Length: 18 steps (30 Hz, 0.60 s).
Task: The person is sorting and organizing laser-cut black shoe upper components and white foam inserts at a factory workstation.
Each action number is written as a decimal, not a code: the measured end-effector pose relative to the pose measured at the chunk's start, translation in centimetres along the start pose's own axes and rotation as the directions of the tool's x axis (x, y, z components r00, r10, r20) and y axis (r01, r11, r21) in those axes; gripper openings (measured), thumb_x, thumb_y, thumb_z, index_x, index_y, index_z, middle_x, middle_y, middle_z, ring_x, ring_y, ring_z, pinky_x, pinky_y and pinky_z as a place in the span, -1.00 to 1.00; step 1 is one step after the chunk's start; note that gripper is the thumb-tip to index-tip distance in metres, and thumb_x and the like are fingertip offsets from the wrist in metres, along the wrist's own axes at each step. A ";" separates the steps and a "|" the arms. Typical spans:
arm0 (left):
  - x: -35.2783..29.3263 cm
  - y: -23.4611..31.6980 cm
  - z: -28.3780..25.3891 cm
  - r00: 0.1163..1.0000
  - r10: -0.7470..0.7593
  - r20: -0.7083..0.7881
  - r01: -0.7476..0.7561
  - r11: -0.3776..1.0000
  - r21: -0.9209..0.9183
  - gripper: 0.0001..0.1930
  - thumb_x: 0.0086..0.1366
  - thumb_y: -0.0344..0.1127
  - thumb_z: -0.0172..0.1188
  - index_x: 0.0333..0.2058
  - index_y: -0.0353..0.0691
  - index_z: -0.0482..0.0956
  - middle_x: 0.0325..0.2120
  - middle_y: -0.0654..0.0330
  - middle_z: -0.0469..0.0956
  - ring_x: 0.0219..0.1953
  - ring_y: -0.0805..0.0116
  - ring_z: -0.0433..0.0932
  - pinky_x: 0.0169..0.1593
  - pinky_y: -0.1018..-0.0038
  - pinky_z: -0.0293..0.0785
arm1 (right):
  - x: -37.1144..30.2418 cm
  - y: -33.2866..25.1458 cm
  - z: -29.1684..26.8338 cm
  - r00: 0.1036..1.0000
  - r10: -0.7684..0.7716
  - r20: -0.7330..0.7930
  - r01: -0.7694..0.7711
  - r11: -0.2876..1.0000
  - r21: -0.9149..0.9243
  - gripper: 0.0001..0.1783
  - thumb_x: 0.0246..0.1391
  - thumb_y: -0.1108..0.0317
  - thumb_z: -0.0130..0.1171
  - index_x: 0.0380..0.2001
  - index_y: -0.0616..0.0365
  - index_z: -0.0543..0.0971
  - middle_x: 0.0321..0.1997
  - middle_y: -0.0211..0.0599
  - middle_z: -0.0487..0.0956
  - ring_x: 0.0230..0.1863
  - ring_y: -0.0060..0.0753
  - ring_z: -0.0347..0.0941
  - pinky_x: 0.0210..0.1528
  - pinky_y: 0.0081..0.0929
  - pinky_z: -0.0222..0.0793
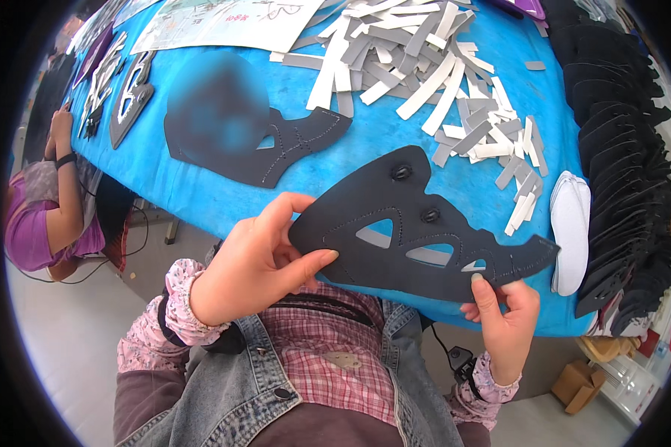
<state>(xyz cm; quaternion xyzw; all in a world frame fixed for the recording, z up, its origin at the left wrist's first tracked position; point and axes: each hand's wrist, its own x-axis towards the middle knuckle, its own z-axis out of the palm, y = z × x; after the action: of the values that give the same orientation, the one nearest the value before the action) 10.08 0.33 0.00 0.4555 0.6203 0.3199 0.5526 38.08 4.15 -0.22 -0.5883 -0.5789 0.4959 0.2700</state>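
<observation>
Between my two hands I hold up a flat black shoe upper piece (365, 216), tilted over the table's near edge. It has triangular cutouts, light dotted stitch lines and two dark oval eyelets along its upper edge. My left hand (265, 257) pinches its wide left end, thumb on the front face. At the narrow right end, my right hand (503, 313) grips the lower edge between thumb and fingers. Behind it, a similar black piece (276, 167) lies flat on the blue cloth (201, 186), partly covered by a blurred patch.
A heap of white and grey strips (425, 59) covers the back middle. White insole-shaped pieces (572, 231) lie at the right, beside long stacks of black pieces (622, 164). Cut-out black pieces (130, 104) and a printed sheet (224, 26) lie at the left. Another person (60, 194) sits far left.
</observation>
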 end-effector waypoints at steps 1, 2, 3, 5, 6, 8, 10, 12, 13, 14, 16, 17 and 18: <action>0.1 0.0 0.0 1.000 -0.014 0.025 0.014 1.000 0.022 -0.70 0.20 -0.45 0.19 -0.15 -0.34 0.29 -0.54 0.20 0.58 -0.57 0.55 0.57 -0.55 0.66 0.45 | 0.1 0.0 0.0 0.999 0.028 -0.027 -0.029 0.999 -0.022 -0.85 -0.02 0.44 0.27 -0.50 0.33 0.55 -0.63 -0.32 0.55 -0.66 -0.60 0.47 -0.63 -0.70 0.28; 0.1 0.0 -0.1 0.998 -0.035 0.043 0.033 0.999 0.042 -0.71 0.21 -0.45 0.17 -0.16 -0.33 0.28 -0.57 0.19 0.58 -0.58 0.55 0.57 -0.56 0.66 0.44 | 0.1 -0.1 0.0 0.999 0.028 -0.025 -0.028 0.999 -0.024 -0.85 -0.02 0.44 0.27 -0.50 0.33 0.55 -0.63 -0.32 0.55 -0.66 -0.60 0.47 -0.63 -0.70 0.28; 0.2 0.0 0.0 0.998 -0.028 0.047 0.026 0.999 0.042 -0.71 0.21 -0.45 0.17 -0.16 -0.33 0.28 -0.57 0.19 0.58 -0.58 0.55 0.57 -0.56 0.66 0.44 | 0.2 -0.1 0.0 0.999 0.026 -0.036 -0.028 0.999 -0.037 -0.85 -0.03 0.44 0.28 -0.52 0.33 0.55 -0.65 -0.34 0.54 -0.68 -0.62 0.45 -0.65 -0.72 0.25; 0.4 0.1 0.0 0.996 -0.066 0.062 0.067 0.998 -0.017 -0.73 0.22 -0.45 0.16 -0.17 -0.34 0.29 -0.57 0.18 0.58 -0.60 0.54 0.57 -0.57 0.66 0.44 | 0.4 -0.2 0.0 0.999 0.024 -0.044 -0.027 0.998 -0.052 -0.84 -0.04 0.44 0.29 -0.53 0.33 0.55 -0.68 -0.35 0.53 -0.69 -0.65 0.44 -0.66 -0.73 0.23; 0.5 0.2 0.0 0.997 -0.048 0.059 0.049 0.999 -0.023 -0.73 0.22 -0.45 0.16 -0.17 -0.34 0.29 -0.57 0.18 0.58 -0.60 0.54 0.57 -0.57 0.66 0.44 | 0.4 -0.3 0.0 0.998 0.039 -0.051 -0.042 0.998 -0.057 -0.84 -0.05 0.44 0.30 -0.54 0.32 0.55 -0.69 -0.36 0.53 -0.70 -0.66 0.44 -0.67 -0.74 0.22; 0.7 0.5 -0.1 0.990 -0.103 0.093 0.100 0.994 0.042 -0.74 0.22 -0.45 0.16 -0.19 -0.35 0.29 -0.58 0.18 0.58 -0.61 0.54 0.57 -0.58 0.66 0.43 | 0.5 -0.3 0.1 0.997 0.055 -0.056 -0.059 0.996 -0.065 -0.83 -0.05 0.44 0.30 -0.55 0.32 0.55 -0.70 -0.36 0.52 -0.71 -0.67 0.43 -0.67 -0.75 0.21; 0.8 0.8 0.0 0.989 -0.116 0.092 0.114 0.993 0.032 -0.75 0.22 -0.44 0.15 -0.20 -0.35 0.29 -0.58 0.18 0.58 -0.62 0.54 0.56 -0.59 0.66 0.43 | 0.6 -0.2 0.1 0.993 0.098 -0.072 -0.100 0.995 -0.029 -0.83 -0.05 0.44 0.30 -0.56 0.32 0.55 -0.71 -0.36 0.52 -0.72 -0.68 0.41 -0.69 -0.76 0.19; 1.0 1.0 0.0 0.986 -0.135 0.095 0.134 0.991 0.026 -0.75 0.23 -0.44 0.15 -0.21 -0.35 0.29 -0.58 0.18 0.58 -0.64 0.54 0.55 -0.60 0.66 0.42 | 0.6 -0.1 0.0 0.994 0.089 -0.060 -0.092 0.995 -0.050 -0.80 -0.03 0.43 0.28 -0.57 0.31 0.51 -0.72 -0.34 0.50 -0.74 -0.66 0.40 -0.73 -0.75 0.19; 1.1 1.1 -0.1 0.984 -0.150 0.101 0.149 0.989 0.019 -0.75 0.23 -0.44 0.15 -0.21 -0.35 0.29 -0.58 0.18 0.58 -0.64 0.55 0.54 -0.60 0.67 0.41 | 0.6 -0.1 0.1 0.996 0.077 -0.046 -0.080 0.996 -0.051 -0.78 0.00 0.42 0.26 -0.59 0.30 0.47 -0.73 -0.33 0.49 -0.75 -0.65 0.39 -0.77 -0.75 0.19; 1.2 1.1 -0.1 0.981 -0.166 0.103 0.164 0.986 0.024 -0.75 0.23 -0.44 0.15 -0.20 -0.35 0.29 -0.57 0.18 0.59 -0.65 0.56 0.53 -0.61 0.68 0.40 | 0.7 0.0 0.1 0.996 0.081 -0.046 -0.084 0.995 -0.054 -0.78 0.00 0.42 0.26 -0.59 0.30 0.47 -0.73 -0.33 0.49 -0.75 -0.65 0.39 -0.77 -0.75 0.19; 1.3 1.2 -0.1 0.978 -0.178 0.109 0.179 0.984 0.007 -0.75 0.23 -0.44 0.15 -0.19 -0.35 0.29 -0.57 0.17 0.59 -0.66 0.57 0.53 -0.62 0.68 0.39 | 0.7 0.0 0.1 0.996 0.079 -0.052 -0.083 0.994 -0.071 -0.78 0.00 0.42 0.26 -0.59 0.29 0.46 -0.74 -0.33 0.48 -0.76 -0.66 0.38 -0.77 -0.75 0.18; 1.3 1.2 -0.1 0.976 -0.189 0.110 0.190 0.982 0.002 -0.74 0.23 -0.44 0.15 -0.18 -0.35 0.29 -0.56 0.17 0.60 -0.66 0.57 0.52 -0.63 0.69 0.38 | 0.7 0.1 0.1 0.995 0.080 -0.055 -0.084 0.993 -0.082 -0.78 0.00 0.42 0.26 -0.59 0.29 0.46 -0.74 -0.33 0.48 -0.76 -0.66 0.38 -0.77 -0.75 0.18; 1.3 1.2 -0.1 0.975 -0.189 0.113 0.190 0.982 0.000 -0.74 0.23 -0.44 0.15 -0.18 -0.35 0.29 -0.56 0.17 0.60 -0.66 0.57 0.52 -0.63 0.69 0.38 | 0.8 0.1 0.1 0.997 0.057 -0.047 -0.062 0.993 -0.096 -0.78 0.00 0.42 0.26 -0.58 0.30 0.47 -0.74 -0.33 0.48 -0.76 -0.67 0.38 -0.78 -0.76 0.17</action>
<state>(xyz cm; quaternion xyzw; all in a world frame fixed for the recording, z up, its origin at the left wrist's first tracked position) 10.28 2.04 0.60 0.4086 0.6272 0.2428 0.6170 37.93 4.82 -0.56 -0.6286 -0.5784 0.4617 0.2390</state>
